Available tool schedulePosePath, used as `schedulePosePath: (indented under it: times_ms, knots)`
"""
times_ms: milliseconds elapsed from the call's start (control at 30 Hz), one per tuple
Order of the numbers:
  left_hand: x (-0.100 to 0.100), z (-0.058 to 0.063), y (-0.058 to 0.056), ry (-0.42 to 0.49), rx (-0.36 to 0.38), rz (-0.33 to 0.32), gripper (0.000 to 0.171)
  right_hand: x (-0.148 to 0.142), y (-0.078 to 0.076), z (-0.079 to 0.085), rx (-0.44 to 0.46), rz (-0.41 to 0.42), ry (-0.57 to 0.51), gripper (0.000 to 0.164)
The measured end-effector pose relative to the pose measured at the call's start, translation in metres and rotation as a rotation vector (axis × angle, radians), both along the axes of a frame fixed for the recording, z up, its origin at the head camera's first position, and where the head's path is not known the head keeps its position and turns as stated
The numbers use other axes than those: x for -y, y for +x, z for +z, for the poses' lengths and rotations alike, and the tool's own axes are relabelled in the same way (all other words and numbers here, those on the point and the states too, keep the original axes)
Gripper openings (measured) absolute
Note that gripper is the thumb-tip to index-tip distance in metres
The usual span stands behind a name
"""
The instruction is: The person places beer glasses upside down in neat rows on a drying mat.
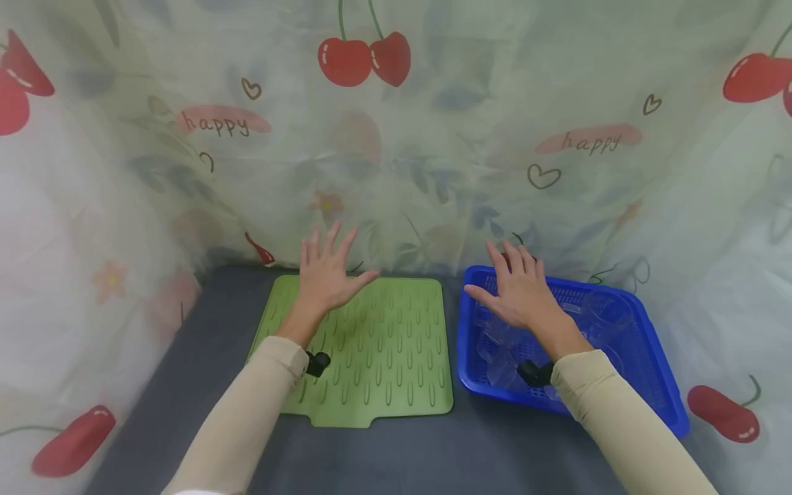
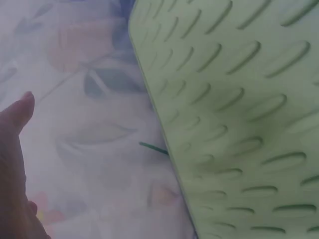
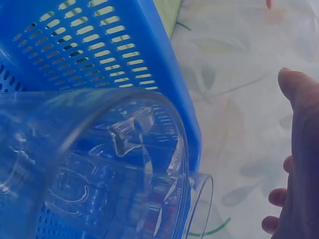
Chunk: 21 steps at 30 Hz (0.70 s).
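My left hand [image 1: 326, 276] is held with fingers spread above the far part of a green ridged drying mat [image 1: 396, 344], holding nothing. Over the blue plastic basket [image 1: 656, 371] my right hand [image 1: 521, 289] reaches out, fingers extended and grasping nothing. Several clear, see-through vessels lie in the basket. In the right wrist view a large clear cup [image 3: 114, 164] lies on its side with its round rim facing the hand, and the basket's slotted wall [image 3: 89, 40] shows behind it. The right forearm covers some of the basket's contents in the head view.
Mat and basket lie side by side on a dark grey tabletop [image 1: 408, 454]. A pale curtain [image 1: 433, 137] printed with cherries, hearts and "happy" hangs behind the table and on both sides. Each wrist wears a small black camera [image 1: 318, 364].
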<state>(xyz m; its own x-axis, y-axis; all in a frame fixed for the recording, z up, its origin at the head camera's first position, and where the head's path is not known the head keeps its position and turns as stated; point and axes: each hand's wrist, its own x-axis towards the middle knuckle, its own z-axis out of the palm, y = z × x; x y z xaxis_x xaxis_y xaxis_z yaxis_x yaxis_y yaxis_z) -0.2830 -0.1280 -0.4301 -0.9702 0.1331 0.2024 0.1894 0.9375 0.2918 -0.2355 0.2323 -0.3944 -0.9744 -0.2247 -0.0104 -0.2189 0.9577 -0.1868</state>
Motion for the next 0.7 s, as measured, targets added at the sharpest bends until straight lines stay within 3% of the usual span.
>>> schedulePosePath:
  times_ms: [433,700]
  knots:
    - [0.039,-0.025,0.002,0.075,0.033,0.038,0.096,-0.016,0.026,-0.004,-0.024,0.048,-0.044,0.093]
    - [0.065,-0.046,0.002,0.057,0.067,0.066,0.099,-0.021,0.037,-0.004,-0.035,0.048,-0.068,0.093]
